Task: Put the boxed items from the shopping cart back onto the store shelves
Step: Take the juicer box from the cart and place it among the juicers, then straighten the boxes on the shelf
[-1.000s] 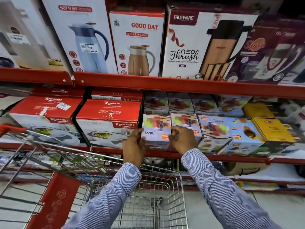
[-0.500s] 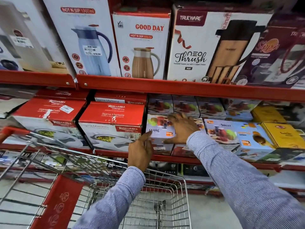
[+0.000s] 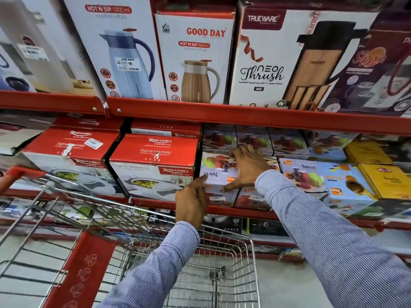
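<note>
A pale juicer box [image 3: 214, 172] with fruit pictures sits upside down on the red middle shelf [image 3: 224, 210], stacked on another box. My right hand [image 3: 246, 167] lies flat on its top and right side, fingers spread. My left hand [image 3: 192, 202] is at its lower left corner, fingertips touching the front face, fingers loosely apart. Neither hand wraps around the box. Below, the wire shopping cart [image 3: 251, 252] shows no boxes in its visible basket.
Red Rishabh casserole boxes [image 3: 153, 165] stand directly left of the juicer box. More juicer boxes [image 3: 311, 176] and yellow boxes [image 3: 387, 178] fill the shelf to the right. Tall flask boxes [image 3: 195, 58] line the upper shelf. The cart's red handle [image 3: 20, 176] is at far left.
The juicer box has been pushed back onto the shelf stack. My right hand slid from its front edge up onto its top; my left hand dropped lower and loosened off the box's left side.
</note>
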